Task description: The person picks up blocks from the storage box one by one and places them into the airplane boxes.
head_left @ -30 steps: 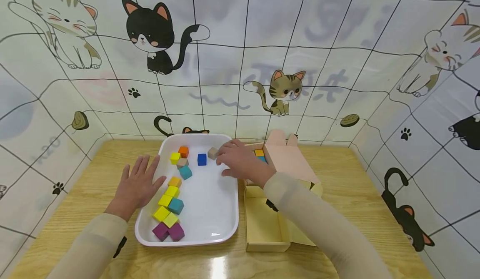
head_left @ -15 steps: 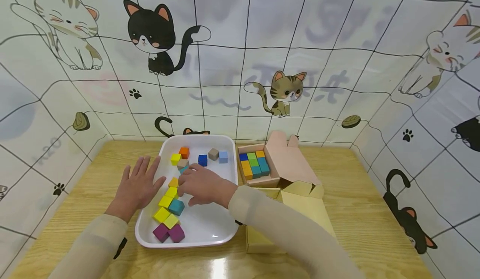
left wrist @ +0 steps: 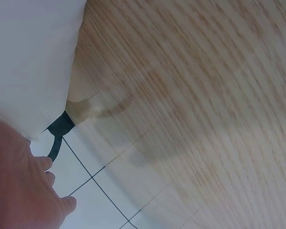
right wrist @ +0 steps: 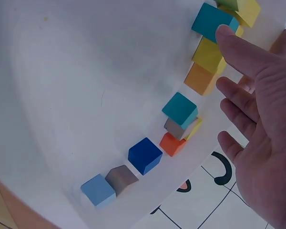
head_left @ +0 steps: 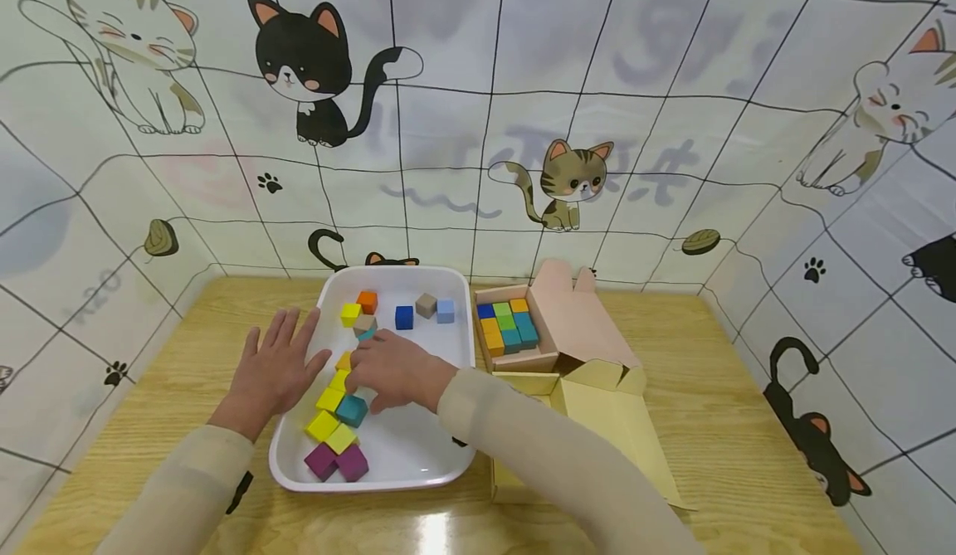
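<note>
My left hand (head_left: 272, 372) lies spread at the left rim of a white tray (head_left: 418, 455), palm down with nothing in it. In the left wrist view only part of this hand (left wrist: 24, 186) shows, at the lower left. My right hand (head_left: 392, 370) is over the tray, its fingers loosely extended with nothing between them. It covers part of the yellow and teal cubes in the head view. In the right wrist view its thumb overlaps a teal cube (right wrist: 209, 21), and its fingers are close to a yellow cube (right wrist: 209, 55) and an orange-yellow cube (right wrist: 199, 80).
Magenta cubes (head_left: 351, 462) lie at the tray's near end; blue (head_left: 404, 317), grey (head_left: 426, 304) and light blue (head_left: 445, 311) cubes at its far end. Right of it, a pink box (head_left: 526, 362) holds several coloured cubes, with an open yellow box (head_left: 612, 422) in front.
My right hand has moved from beside the pink box leftward over the tray's cubes. A light blue cube now shows at the tray's far right. The left hand has stayed put.
</note>
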`<state>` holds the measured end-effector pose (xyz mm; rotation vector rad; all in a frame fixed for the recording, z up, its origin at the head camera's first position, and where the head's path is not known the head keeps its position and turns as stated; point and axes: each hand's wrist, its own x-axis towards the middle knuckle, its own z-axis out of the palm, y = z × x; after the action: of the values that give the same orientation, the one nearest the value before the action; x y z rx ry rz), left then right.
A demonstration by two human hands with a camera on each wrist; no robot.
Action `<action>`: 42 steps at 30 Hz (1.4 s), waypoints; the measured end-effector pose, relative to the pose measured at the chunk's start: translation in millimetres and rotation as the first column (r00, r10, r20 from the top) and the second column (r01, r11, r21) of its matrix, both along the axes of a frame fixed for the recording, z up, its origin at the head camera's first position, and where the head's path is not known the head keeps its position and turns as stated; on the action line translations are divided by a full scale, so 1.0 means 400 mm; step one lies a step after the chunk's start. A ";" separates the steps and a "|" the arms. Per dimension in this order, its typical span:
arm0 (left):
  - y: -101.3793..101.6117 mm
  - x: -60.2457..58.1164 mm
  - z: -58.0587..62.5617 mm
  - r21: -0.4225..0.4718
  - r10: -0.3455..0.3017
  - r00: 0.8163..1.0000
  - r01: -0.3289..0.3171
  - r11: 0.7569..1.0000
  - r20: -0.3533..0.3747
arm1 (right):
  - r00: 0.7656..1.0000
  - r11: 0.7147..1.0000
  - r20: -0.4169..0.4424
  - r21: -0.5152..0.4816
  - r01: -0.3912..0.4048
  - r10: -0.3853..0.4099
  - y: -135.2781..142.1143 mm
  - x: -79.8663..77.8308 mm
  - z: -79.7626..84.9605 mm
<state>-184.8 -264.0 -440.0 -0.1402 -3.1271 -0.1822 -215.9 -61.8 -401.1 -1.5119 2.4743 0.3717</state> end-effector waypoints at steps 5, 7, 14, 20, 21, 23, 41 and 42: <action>0.001 0.004 0.006 -0.003 -0.001 1.000 0.001 1.000 0.010 | 1.000 1.000 0.026 -0.010 0.006 -0.006 -0.007 -0.004 -0.001; 0.001 0.005 0.007 0.000 0.000 1.000 0.000 1.000 0.014 | 0.999 1.000 0.036 -0.015 0.009 -0.008 -0.010 -0.003 -0.002; 0.000 0.003 0.006 -0.003 -0.009 1.000 0.009 1.000 0.007 | 0.999 1.000 0.043 -0.013 -0.012 0.013 -0.029 0.001 -0.012; 0.000 0.002 0.005 0.001 -0.012 1.000 0.012 1.000 0.000 | 0.999 1.000 0.033 0.003 -0.026 0.026 -0.041 0.004 -0.018; 0.001 0.002 0.005 0.000 -0.011 1.000 0.011 1.000 0.001 | 0.999 1.000 0.027 0.005 -0.029 0.029 -0.041 0.005 -0.019; 0.003 0.002 0.006 0.004 -0.011 1.000 0.011 1.000 0.001 | 0.999 1.000 0.014 0.005 -0.030 0.030 -0.040 0.005 -0.020; 0.001 -0.001 0.005 0.001 -0.004 1.000 0.004 1.000 0.002 | 1.000 0.999 0.000 0.022 -0.028 0.028 -0.037 0.008 -0.013; 0.002 -0.003 0.005 0.003 -0.005 1.000 0.005 1.000 0.002 | 1.000 0.999 -0.001 0.025 -0.027 0.027 -0.035 0.007 -0.011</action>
<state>-185.8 -263.3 -438.0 -0.1475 -3.1284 -0.1874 -213.2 -75.6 -405.4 -1.5368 2.4437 0.4068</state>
